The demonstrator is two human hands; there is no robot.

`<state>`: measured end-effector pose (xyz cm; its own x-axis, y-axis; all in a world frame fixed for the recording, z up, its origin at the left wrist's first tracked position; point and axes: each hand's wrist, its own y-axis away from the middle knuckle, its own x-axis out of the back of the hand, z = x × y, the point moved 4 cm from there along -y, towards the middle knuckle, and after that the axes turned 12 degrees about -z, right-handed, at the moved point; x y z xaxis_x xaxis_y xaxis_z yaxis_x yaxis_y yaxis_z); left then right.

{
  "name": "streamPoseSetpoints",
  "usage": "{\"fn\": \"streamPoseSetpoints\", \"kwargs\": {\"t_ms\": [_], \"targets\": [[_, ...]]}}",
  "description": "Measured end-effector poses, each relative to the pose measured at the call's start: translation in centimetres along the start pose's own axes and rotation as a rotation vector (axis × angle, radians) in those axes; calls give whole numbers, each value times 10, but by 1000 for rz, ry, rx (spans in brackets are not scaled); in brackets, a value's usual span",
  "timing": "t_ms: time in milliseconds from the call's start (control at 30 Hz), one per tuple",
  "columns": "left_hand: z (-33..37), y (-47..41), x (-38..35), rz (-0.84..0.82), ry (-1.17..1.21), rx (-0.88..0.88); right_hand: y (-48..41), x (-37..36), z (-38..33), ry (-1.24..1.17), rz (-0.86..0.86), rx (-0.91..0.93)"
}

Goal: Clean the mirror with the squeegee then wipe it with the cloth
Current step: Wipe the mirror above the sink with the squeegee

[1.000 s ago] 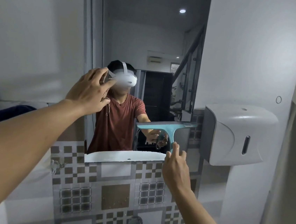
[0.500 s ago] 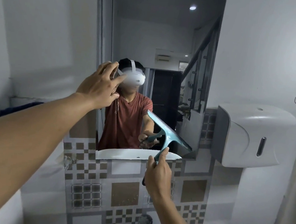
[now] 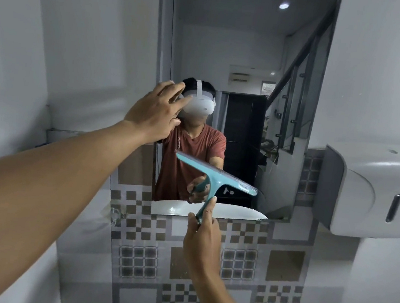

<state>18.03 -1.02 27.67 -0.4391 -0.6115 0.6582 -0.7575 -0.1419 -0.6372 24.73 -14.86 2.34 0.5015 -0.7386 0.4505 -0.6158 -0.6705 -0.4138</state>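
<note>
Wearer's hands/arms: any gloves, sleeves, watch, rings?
No gloves, rings or watch visible on the left hand or the right hand. Both forearms are uncovered to the frame edge, with no sleeve showing. The mirror reflection shows a short-sleeved brick-red T-shirt.

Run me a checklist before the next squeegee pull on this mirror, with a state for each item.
1. Grip on the tool: ok. The right hand holds the squeegee by its handle.
2. Blade level: not ok. The blade is tilted, its left end higher.
3. Blade seated flat on the mirror: cannot tell from this angle.
4. Left hand out of the blade's way: ok. It is open at the mirror's left edge, above the blade.
5. Wall dispenser clear of the blade: ok. It is apart, right of the mirror.
6. Cloth ready: cannot tell, none in view.
</note>
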Motion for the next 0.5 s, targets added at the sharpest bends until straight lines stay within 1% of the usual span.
{"fn": "streamPoseSetpoints", "kwargs": {"t_ms": [67, 233, 367, 500], "targets": [[-2, 0, 0, 3, 14, -5, -2, -5, 0, 56, 7, -9], [-3, -1, -1, -7, 28, 4, -2, -12, -3, 201, -13, 45], [-3, 0, -3, -14, 32, 3, -3, -2, -1, 371, 6, 87], [-2, 0, -3, -8, 42, 7, -12, 22, 3, 574, 66, 135]]}}
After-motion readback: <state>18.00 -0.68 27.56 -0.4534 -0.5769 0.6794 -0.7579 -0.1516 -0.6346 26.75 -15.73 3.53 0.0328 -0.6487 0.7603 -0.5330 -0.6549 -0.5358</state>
